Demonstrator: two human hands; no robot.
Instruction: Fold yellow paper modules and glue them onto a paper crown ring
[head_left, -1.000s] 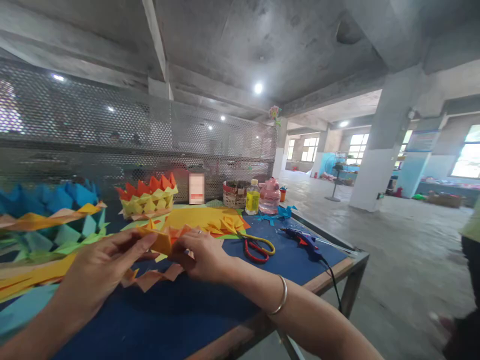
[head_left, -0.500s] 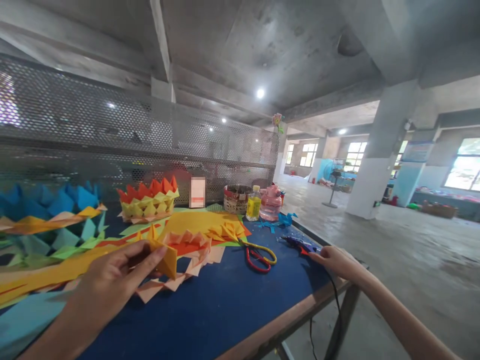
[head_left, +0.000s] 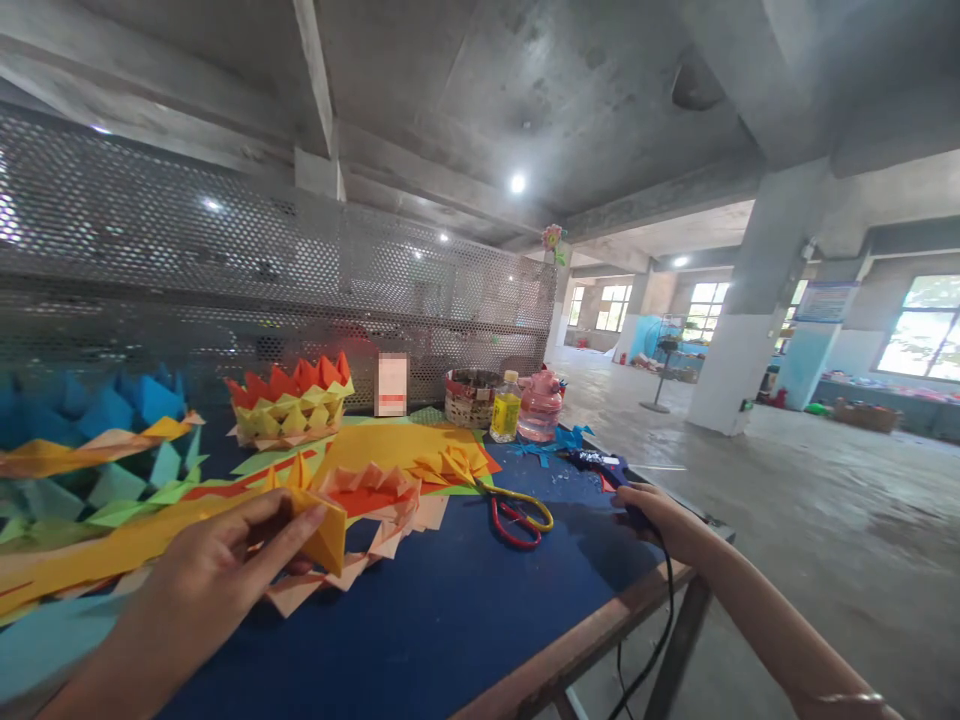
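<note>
My left hand (head_left: 217,560) pinches a folded yellow paper piece (head_left: 328,530) between thumb and fingers. Just beyond it lies a peach zigzag paper strip (head_left: 390,528), joined in a loop on the blue tabletop. At the table's right edge, my right hand (head_left: 664,515) is wrapped round the handle of a dark blue glue gun (head_left: 600,460). Its nozzle points left, and a thin whitish stick shows behind it. A black cord (head_left: 670,590) hangs from the handle. Scissors (head_left: 517,518) with red and yellow handles lie between my hands.
Layered paper crowns, one red and yellow (head_left: 292,400) and one blue and green (head_left: 105,420), stand at the left. Yellow sheets (head_left: 405,447) lie mid-table. Behind are a woven basket (head_left: 469,400), a yellow-labelled bottle (head_left: 505,408), a pink jug (head_left: 540,408) and blue scraps (head_left: 534,452).
My right hand has closed round the glue gun's handle and raised it slightly off the table, its nozzle shifting up and left. The left hand keeps its pinch on the yellow paper, almost unmoved.
</note>
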